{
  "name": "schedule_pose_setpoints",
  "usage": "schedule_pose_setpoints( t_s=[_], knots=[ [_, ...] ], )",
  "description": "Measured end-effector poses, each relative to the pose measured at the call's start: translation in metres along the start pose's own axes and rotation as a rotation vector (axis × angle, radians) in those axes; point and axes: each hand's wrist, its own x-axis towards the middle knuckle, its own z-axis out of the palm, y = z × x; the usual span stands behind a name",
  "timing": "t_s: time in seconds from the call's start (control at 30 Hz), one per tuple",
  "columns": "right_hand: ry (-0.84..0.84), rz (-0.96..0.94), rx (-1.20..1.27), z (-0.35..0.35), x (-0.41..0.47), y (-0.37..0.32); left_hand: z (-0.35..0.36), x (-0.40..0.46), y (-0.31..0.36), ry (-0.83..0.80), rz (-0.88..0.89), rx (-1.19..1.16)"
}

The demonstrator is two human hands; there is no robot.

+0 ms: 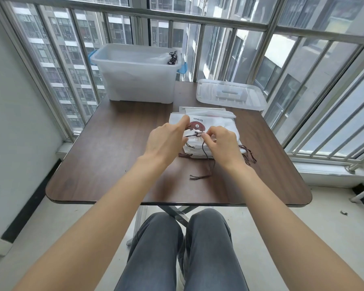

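Note:
A stack of white drawstring bags (221, 124) lies on the brown table (114, 164); the top one bears a brown round print and the word "brown". Its gathered mouth sits between my hands. My left hand (166, 139) pinches the dark brown drawstring at the mouth's left side. My right hand (221, 141) pinches the same cord at the knot on the right. The cord's loose ends (206, 173) trail toward me across the table.
A clear plastic storage bin (135, 80) stands at the table's back left, with a dark cord at its far rim. Its lid (229, 95) lies flat at the back right. Window bars surround the table. My knees are under the front edge.

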Motion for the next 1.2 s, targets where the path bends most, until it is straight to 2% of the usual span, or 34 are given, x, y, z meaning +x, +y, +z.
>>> schedule_pose_setpoints(
  t_s=[0.47,0.7,1.0,1.07,1.2],
  knots=[
    [0.01,0.024,0.002,0.0,-0.001,0.003,0.001,-0.002,-0.004,0.008,0.013,0.237],
    [0.005,0.006,0.007,-0.002,-0.006,0.003,0.0,-0.005,-0.002,0.011,-0.06,0.211],
    [0.037,0.071,0.029,-0.007,-0.009,0.012,0.007,-0.006,-0.006,0.004,-0.034,0.157],
    [0.065,0.146,0.052,-0.011,-0.01,0.014,0.009,-0.002,-0.009,-0.036,-0.005,0.113],
    [0.07,0.189,0.116,-0.017,-0.008,0.01,0.014,0.002,-0.012,-0.206,-0.088,-0.09]
  ],
)
